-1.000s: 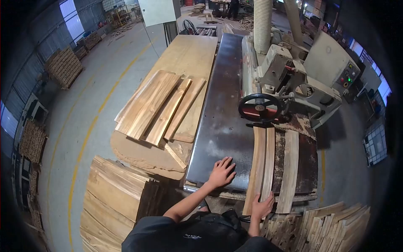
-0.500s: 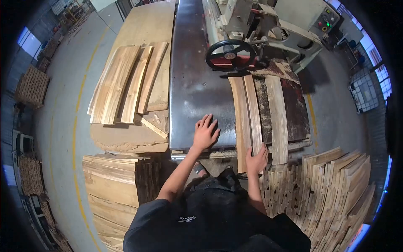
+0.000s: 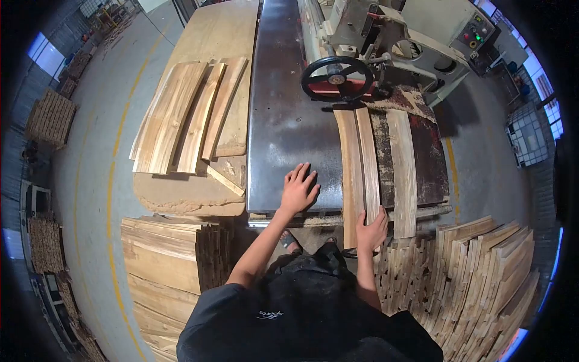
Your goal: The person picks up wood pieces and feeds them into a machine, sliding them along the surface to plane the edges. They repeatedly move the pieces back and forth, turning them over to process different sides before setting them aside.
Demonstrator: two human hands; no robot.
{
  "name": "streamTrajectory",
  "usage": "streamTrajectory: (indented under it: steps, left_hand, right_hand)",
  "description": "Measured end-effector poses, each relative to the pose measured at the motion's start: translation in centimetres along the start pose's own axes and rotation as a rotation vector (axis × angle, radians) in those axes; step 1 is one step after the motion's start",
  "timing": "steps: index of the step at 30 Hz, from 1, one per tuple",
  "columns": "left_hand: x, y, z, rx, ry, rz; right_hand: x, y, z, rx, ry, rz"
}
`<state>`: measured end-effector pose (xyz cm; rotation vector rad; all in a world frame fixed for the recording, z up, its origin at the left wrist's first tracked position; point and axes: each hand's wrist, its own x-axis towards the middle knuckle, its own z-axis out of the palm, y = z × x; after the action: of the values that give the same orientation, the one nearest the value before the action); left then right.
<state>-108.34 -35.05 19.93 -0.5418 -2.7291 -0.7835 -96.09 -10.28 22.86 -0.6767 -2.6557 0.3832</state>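
Observation:
My left hand (image 3: 297,192) lies palm down with fingers spread near the front edge of the dark metal machine table (image 3: 280,139). To its right, a long wooden board (image 3: 350,163) runs lengthwise toward the machine. Close beside that board lies a narrower wooden strip (image 3: 368,160). My right hand (image 3: 371,230) is closed round the strip's near end, thumb on the left and fingers on the right; the underside of this grip is hidden. Another wooden board (image 3: 401,169) rests farther right, apart from my hand.
A saw-like machine with a black handwheel (image 3: 336,79) stands at the far end of the boards. Cut boards (image 3: 169,120) lie on a side table (image 3: 181,196) at left. Stacks of wood (image 3: 160,253) flank me, another stack (image 3: 482,271) at right. Sawdust (image 3: 407,99) covers the machine bed.
The whole view has shifted slightly to the right. Both hands and the boards keep nearly the same places on the machine table.

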Motion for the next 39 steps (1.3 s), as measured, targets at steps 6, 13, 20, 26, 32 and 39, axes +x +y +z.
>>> streamTrajectory:
  steps: [6,13,20,26,32,39]
  left_hand:
    - [-0.16,-0.16,0.12,0.008,0.009,0.011]
    - [-0.12,-0.03,0.12,0.000,0.015,0.005]
    - [-0.20,-0.06,0.19,-0.010,0.041,0.005]
    - [-0.18,-0.09,-0.06,0.011,0.034,0.016]
    - [-0.27,-0.05,0.06,-0.001,0.044,0.022]
    - [-0.31,-0.29,0.33,0.002,0.045,0.028]
  right_hand:
    - [-0.11,-0.14,-0.03,-0.004,0.039,-0.026]
    - [-0.02,0.03,0.17,0.000,0.112,-0.058]
    - [-0.01,-0.14,0.07,0.004,0.118,-0.067]
    - [-0.12,-0.41,-0.28,-0.019,0.057,-0.042]
    - [-0.07,0.01,0.12,-0.007,0.088,-0.064]
    - [-0.09,0.17,0.40,0.003,0.089,-0.051]
